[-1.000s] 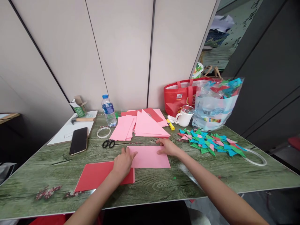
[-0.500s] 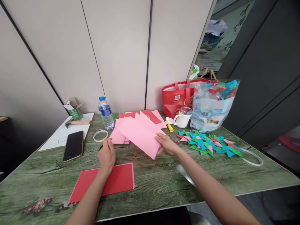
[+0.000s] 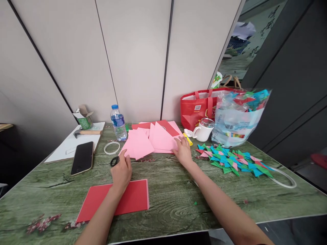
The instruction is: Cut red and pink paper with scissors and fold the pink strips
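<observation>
My right hand (image 3: 183, 152) rests with spread fingers at the right edge of the pink paper sheets (image 3: 162, 139). My left hand (image 3: 121, 173) is beside the near left corner of other pink sheets (image 3: 139, 144), its fingers loosely bent and slightly apart; whether they touch the paper I cannot tell. Just left of those fingers shows a black loop (image 3: 114, 161), like a scissors handle, the rest hidden. Below my left hand and forearm lies a red paper rectangle (image 3: 135, 195) with a pink edge. Red paper (image 3: 168, 127) lies at the back of the pile.
Left are a phone (image 3: 82, 158), hammer (image 3: 88, 132), small box (image 3: 85, 120), tape ring (image 3: 111, 148) and water bottle (image 3: 119, 124). Right are a glue stick (image 3: 187, 139), white mug (image 3: 203, 131), red bag (image 3: 190, 114), plastic bag (image 3: 236, 126), folded paper pieces (image 3: 232, 160) and a white ring (image 3: 286, 180).
My right hand has put the pink sheet down on the pile and moved up and right, its fingers spreading. My left hand has loosened from a fist. The view has shifted slightly.
</observation>
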### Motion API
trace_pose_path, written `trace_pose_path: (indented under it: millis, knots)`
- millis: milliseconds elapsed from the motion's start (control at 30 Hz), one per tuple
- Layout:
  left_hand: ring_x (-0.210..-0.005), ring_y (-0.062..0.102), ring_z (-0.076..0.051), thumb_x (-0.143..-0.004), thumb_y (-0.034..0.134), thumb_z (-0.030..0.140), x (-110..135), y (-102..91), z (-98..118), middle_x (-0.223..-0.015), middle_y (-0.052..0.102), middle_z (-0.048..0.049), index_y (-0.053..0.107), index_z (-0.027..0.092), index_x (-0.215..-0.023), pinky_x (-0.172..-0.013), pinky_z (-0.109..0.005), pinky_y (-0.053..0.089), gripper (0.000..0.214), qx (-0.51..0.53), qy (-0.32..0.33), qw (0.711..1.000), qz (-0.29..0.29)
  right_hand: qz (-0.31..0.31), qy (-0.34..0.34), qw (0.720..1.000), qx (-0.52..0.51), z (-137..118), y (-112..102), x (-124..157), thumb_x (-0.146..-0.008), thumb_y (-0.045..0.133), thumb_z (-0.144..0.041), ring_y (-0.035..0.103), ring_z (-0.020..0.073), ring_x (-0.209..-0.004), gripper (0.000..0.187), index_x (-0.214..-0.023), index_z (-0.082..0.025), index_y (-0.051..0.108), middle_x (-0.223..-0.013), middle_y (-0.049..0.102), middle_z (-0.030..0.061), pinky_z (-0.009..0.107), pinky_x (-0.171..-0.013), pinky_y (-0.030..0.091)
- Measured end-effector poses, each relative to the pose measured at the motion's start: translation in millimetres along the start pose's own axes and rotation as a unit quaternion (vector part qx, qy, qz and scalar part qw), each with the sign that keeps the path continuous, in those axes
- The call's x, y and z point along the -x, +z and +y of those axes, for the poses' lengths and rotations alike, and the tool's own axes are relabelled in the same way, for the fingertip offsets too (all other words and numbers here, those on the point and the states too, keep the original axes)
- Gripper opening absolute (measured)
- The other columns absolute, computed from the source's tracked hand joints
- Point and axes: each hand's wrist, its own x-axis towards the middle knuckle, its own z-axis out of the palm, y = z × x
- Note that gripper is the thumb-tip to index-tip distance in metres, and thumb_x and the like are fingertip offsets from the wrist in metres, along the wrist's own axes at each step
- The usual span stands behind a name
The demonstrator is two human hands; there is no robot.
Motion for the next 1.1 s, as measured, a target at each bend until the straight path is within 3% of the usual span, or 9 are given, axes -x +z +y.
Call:
trace_pose_path:
  millis: [100,300,567,667,733,833,933,1033,1100]
  knots:
    - [-0.048,0.06,-0.02,-0.091,0.032,0.03,1,2.2,0,-0.06,0.067,-0.0047,0.045,0.013,-0.121,-0.043,-0.025,0.023,0.037,0.002,0.019,1.0,0.009,-0.03,0.005,0.995,0.098,18,-3,-3,-0.07,0.065,-0.025,0.027,0.0323,-0.127,0.063,-0.128,-0.015,0.041,-0.129,0.046,0.0149,0.052,-0.1,0.021]
    - [-0.045,0.057,-0.019,-0.089,0.037,0.029,2,8.6,-3,-0.055,0.065,-0.0038,0.046,0.011,-0.119,-0.043,-0.025,0.022,0.036,0.025,0.039,0.998,0.033,-0.016,-0.012,0.996,0.082,34,6,0,-0.071,0.064,-0.024,0.046,0.0301,-0.109,0.048,-0.117,-0.017,0.052,-0.113,0.056,0.0132,0.043,-0.09,0.035]
    - [-0.051,0.059,-0.018,-0.089,0.037,0.027,1,3.7,0,-0.069,0.067,-0.0059,0.043,0.011,-0.12,-0.047,-0.024,0.029,0.036,0.123,0.023,0.992,-0.015,0.083,-0.035,0.986,-0.14,48,4,5,-0.072,0.061,-0.042,0.052,0.0282,-0.101,0.049,-0.112,-0.014,0.055,-0.108,0.056,0.0144,0.044,-0.087,0.041]
    - [-0.052,0.058,-0.018,-0.088,0.035,0.029,0,1.4,0,-0.067,0.064,-0.0038,0.042,0.012,-0.121,-0.051,-0.024,0.034,0.037,0.207,0.002,0.977,-0.044,0.143,0.001,0.959,-0.243,51,2,4,-0.069,0.064,-0.046,0.051,0.0275,-0.101,0.056,-0.116,-0.016,0.053,-0.109,0.054,0.0135,0.046,-0.088,0.042]
    - [-0.053,0.057,-0.017,-0.087,0.037,0.032,-1,1.6,0,-0.066,0.061,-0.0015,0.041,0.014,-0.121,-0.053,-0.025,0.038,0.038,0.293,-0.018,0.954,-0.067,0.156,0.042,0.927,-0.339,48,0,5,-0.068,0.065,-0.046,0.051,0.0253,-0.101,0.06,-0.119,-0.019,0.049,-0.111,0.053,0.0117,0.044,-0.087,0.043]
    - [-0.058,0.058,-0.016,-0.083,0.045,0.038,-4,3.1,3,-0.071,0.062,-0.0018,0.045,0.017,-0.114,-0.058,-0.027,0.044,0.038,0.471,-0.073,0.873,-0.1,0.088,0.084,0.858,-0.499,36,-7,8,-0.07,0.065,-0.043,0.055,0.0208,-0.096,0.056,-0.12,-0.024,0.048,-0.112,0.052,0.0078,0.041,-0.086,0.045]
    - [-0.081,0.063,-0.021,-0.078,0.054,0.044,-9,2.2,6,-0.094,0.065,-0.0099,0.05,0.015,-0.108,-0.074,-0.035,0.048,0.042,0.649,-0.149,0.731,-0.145,-0.035,0.075,0.795,-0.601,20,-18,13,-0.072,0.065,-0.039,0.057,0.0175,-0.09,0.049,-0.117,-0.027,0.051,-0.117,0.049,0.0057,0.037,-0.082,0.048]
    - [-0.106,0.055,-0.027,-0.072,0.059,0.052,-13,-2.6,6,-0.126,0.051,-0.0167,0.047,0.017,-0.118,-0.086,-0.041,0.045,0.059,0.756,-0.201,0.589,-0.203,-0.143,0.027,0.774,-0.616,7,-27,18,-0.07,0.068,-0.034,0.056,0.0179,-0.093,0.044,-0.111,-0.026,0.056,-0.118,0.05,0.0057,0.033,-0.079,0.048]
    - [-0.113,0.05,-0.029,-0.068,0.06,0.058,-14,-6.4,5,-0.141,0.034,-0.0143,0.045,0.024,-0.124,-0.084,-0.043,0.046,0.067,0.786,-0.21,0.537,-0.226,-0.211,-0.004,0.767,-0.606,2,-29,21,-0.069,0.069,-0.031,0.055,0.0175,-0.094,0.044,-0.111,-0.025,0.056,-0.115,0.053,0.0052,0.029,-0.074,0.048]
